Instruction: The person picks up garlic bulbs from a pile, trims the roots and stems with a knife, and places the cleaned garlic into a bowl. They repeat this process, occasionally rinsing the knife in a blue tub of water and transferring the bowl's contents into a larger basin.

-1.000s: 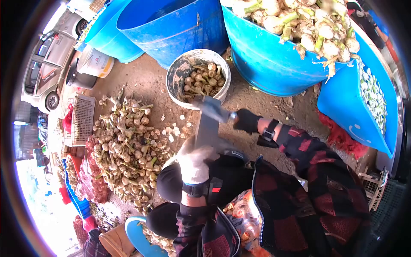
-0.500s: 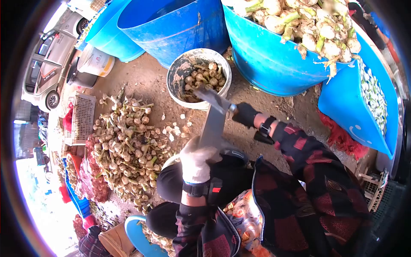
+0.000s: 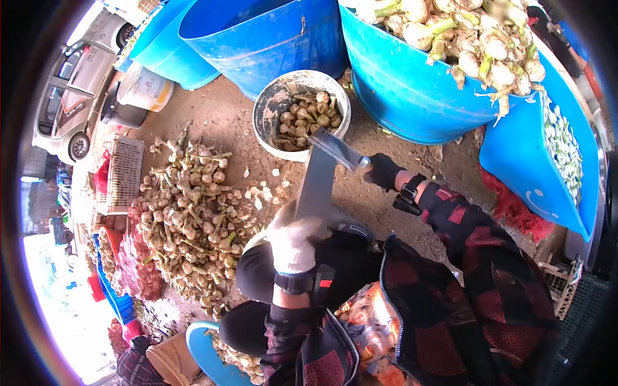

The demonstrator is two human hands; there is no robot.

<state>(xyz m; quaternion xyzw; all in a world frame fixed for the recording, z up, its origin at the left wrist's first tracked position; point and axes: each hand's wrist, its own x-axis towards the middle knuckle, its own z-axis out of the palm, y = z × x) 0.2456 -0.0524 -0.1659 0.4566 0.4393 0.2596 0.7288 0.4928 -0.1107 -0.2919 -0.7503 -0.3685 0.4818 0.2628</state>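
Observation:
My right hand (image 3: 384, 172), in a black glove, is closed round the handle of a cleaver (image 3: 338, 149). The cleaver's blade lies over or just above the top end of a long grey metal plate (image 3: 317, 183). My left hand (image 3: 295, 248), in a white glove, is at the plate's lower end; motion blurs its fingers, and what they hold is unclear. Beyond the plate stands a whitish bucket (image 3: 262, 122) with trimmed garlic bulbs (image 3: 301, 119) inside. A large heap of garlic with stems (image 3: 193, 222) lies on the ground to the left.
Blue tubs (image 3: 261, 48) stand at the back, and the right one (image 3: 412, 83) is heaped with garlic. A blue container (image 3: 515, 164) with small pale pieces is at the far right. A white crate (image 3: 124, 174) stands left. Part of a person (image 3: 143, 363) shows at lower left.
My right hand and the cleaver have shifted slightly to the right, and the blade now looks sharper. My left hand is still near the plate's lower end, its fingers blurred.

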